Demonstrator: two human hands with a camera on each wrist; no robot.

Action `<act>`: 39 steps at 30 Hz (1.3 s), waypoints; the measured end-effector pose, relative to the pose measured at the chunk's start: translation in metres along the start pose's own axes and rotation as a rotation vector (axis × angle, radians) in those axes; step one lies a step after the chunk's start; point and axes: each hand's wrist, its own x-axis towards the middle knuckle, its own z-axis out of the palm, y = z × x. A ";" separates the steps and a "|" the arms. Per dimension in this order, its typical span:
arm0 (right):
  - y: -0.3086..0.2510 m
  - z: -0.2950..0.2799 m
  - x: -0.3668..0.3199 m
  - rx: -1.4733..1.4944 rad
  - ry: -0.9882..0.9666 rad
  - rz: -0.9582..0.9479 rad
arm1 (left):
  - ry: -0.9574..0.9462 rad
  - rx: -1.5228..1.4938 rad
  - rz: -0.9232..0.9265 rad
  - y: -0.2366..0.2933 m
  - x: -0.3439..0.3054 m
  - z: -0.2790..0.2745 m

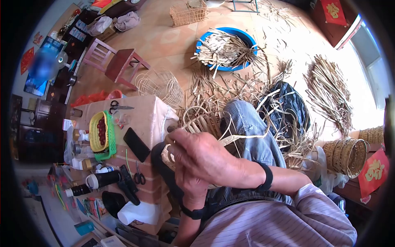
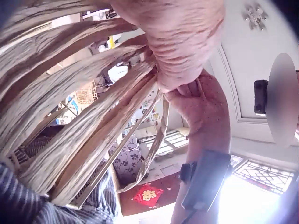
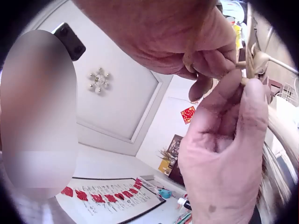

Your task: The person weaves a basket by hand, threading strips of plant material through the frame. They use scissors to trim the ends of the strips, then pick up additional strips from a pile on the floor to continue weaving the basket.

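Both hands meet over the lap at a partly woven basket (image 1: 204, 124) of pale dry strips and thin rods. The left hand (image 1: 190, 184) (image 3: 222, 158) is below, pinching a thin pale piece at the basket edge between thumb and finger in the right wrist view. Above it, the right hand (image 1: 212, 158) (image 3: 159, 30) has curled fingers round a narrow strip (image 3: 194, 49), its fingertips close to the left ones. A loose strip (image 1: 242, 138) trails across the knee. Wide strips (image 2: 88, 123) fan out from the hands in the left wrist view.
A cloth-covered table (image 1: 142, 111) at the left holds a phone (image 1: 136, 145), scissors (image 1: 139, 176) and a yellow basket (image 1: 98, 133). On the floor are a blue tub (image 1: 252, 40) of strips, a black bag (image 1: 288, 109), a strip bundle (image 1: 329, 92) and woven baskets (image 1: 343, 156).
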 end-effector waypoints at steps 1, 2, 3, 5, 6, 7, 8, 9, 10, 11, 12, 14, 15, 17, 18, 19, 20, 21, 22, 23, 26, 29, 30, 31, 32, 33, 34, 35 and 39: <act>-0.001 0.004 -0.002 -0.039 -0.002 -0.010 | 0.011 -0.025 -0.016 0.002 -0.001 0.003; -0.005 0.006 -0.002 -0.050 -0.044 0.005 | 0.010 -0.002 -0.020 0.003 -0.003 0.003; -0.011 0.006 -0.003 -0.058 -0.085 0.022 | 0.004 0.018 -0.020 0.003 -0.003 0.004; -0.015 0.014 -0.002 -0.063 -0.118 0.011 | -0.001 0.042 -0.020 0.005 -0.006 0.005; -0.015 0.019 -0.005 -0.107 -0.090 -0.042 | -0.007 0.050 -0.022 0.005 -0.008 0.004; -0.015 0.023 -0.008 -0.149 -0.064 -0.097 | -0.010 0.051 -0.023 0.005 -0.009 0.005; -0.015 0.026 -0.007 -0.192 -0.036 -0.157 | -0.011 0.052 -0.023 0.005 -0.010 0.004; -0.021 0.016 -0.008 -0.153 -0.055 -0.165 | -0.014 0.054 -0.025 0.005 -0.011 0.004; -0.022 0.010 -0.009 -0.145 -0.067 -0.147 | -0.011 0.062 -0.024 0.003 -0.011 0.004; -0.022 0.006 -0.010 -0.123 -0.084 -0.142 | -0.012 0.077 -0.022 0.002 -0.011 0.003; -0.024 0.003 -0.009 -0.093 -0.105 -0.143 | -0.011 0.090 -0.020 0.001 -0.012 0.003; -0.035 -0.009 -0.004 -0.209 -0.158 -0.042 | -0.024 0.097 -0.013 0.002 -0.015 0.005; -0.033 -0.006 0.000 -0.171 -0.114 -0.074 | -0.028 0.098 -0.011 0.001 -0.016 0.005; -0.031 -0.003 0.010 -0.217 -0.127 -0.163 | -0.037 0.101 -0.009 0.001 -0.016 0.005; -0.028 -0.002 0.014 -0.245 -0.202 -0.210 | -0.044 0.102 -0.012 0.001 -0.019 0.005; -0.031 0.002 0.015 -0.277 -0.206 -0.232 | -0.048 0.106 -0.010 0.001 -0.019 0.002; -0.034 0.003 0.015 -0.313 -0.210 -0.247 | -0.055 0.111 -0.012 0.000 -0.018 0.002; -0.035 0.001 0.018 -0.270 -0.213 -0.270 | -0.065 0.118 -0.013 0.000 -0.017 0.001; -0.035 -0.004 0.022 -0.228 -0.219 -0.289 | -0.067 0.119 -0.015 0.001 -0.017 0.000; -0.034 -0.009 0.025 -0.187 -0.223 -0.306 | -0.075 0.120 -0.013 0.001 -0.015 0.000; -0.024 -0.030 0.029 -0.296 -0.122 -0.171 | -0.069 0.084 -0.026 0.008 -0.001 -0.003; 0.006 -0.042 0.032 -0.294 -0.148 -0.061 | -0.078 0.065 -0.064 0.020 0.014 -0.005; 0.022 -0.047 0.033 -0.155 -0.286 0.003 | -0.078 0.081 -0.054 0.019 0.013 -0.004; 0.041 -0.049 0.037 -0.013 -0.420 0.066 | -0.078 0.098 -0.041 0.019 0.014 -0.002; 0.052 -0.050 0.042 0.131 -0.553 0.130 | -0.094 0.093 -0.034 0.019 0.016 -0.003; 0.048 -0.058 0.051 0.173 -0.729 0.337 | -0.109 0.089 -0.028 0.019 0.018 -0.005; 0.050 -0.058 0.055 0.241 -0.781 0.344 | -0.125 0.085 -0.021 0.019 0.020 -0.006; 0.056 -0.057 0.057 0.309 -0.831 0.352 | -0.137 0.089 -0.036 0.019 0.020 -0.006; 0.073 -0.056 0.064 0.421 -0.954 0.362 | -0.187 0.094 -0.093 0.020 0.021 -0.006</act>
